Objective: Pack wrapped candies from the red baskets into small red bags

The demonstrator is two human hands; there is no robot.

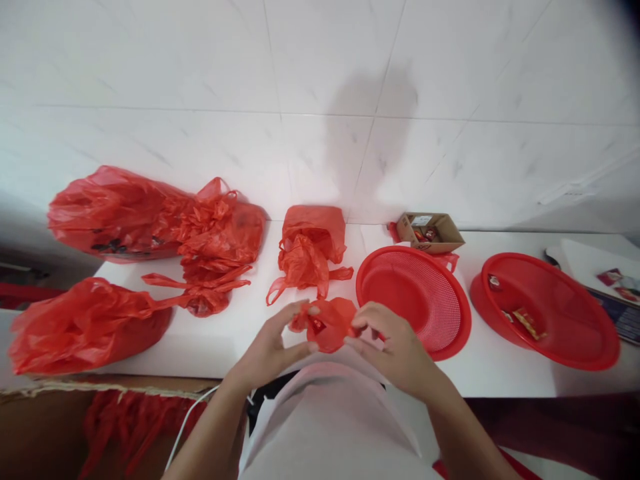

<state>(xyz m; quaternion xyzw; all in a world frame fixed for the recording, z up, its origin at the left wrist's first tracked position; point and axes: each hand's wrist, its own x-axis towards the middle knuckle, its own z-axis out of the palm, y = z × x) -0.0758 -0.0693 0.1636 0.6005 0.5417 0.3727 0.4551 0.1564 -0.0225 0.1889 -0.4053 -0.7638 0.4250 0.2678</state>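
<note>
Where white tiles (320, 60) rise, a white counter (250, 333) stands.

Thin glossy plastic bag (327, 325); matt meshed plastic basket (415, 300).

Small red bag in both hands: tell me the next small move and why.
Probably pull the mouth wider. The left hand and right hand pinch opposite edges of the small red bag above the white counter, and something small already shows inside. The opening looks only partly spread, so widening it seems the likely step.
</note>
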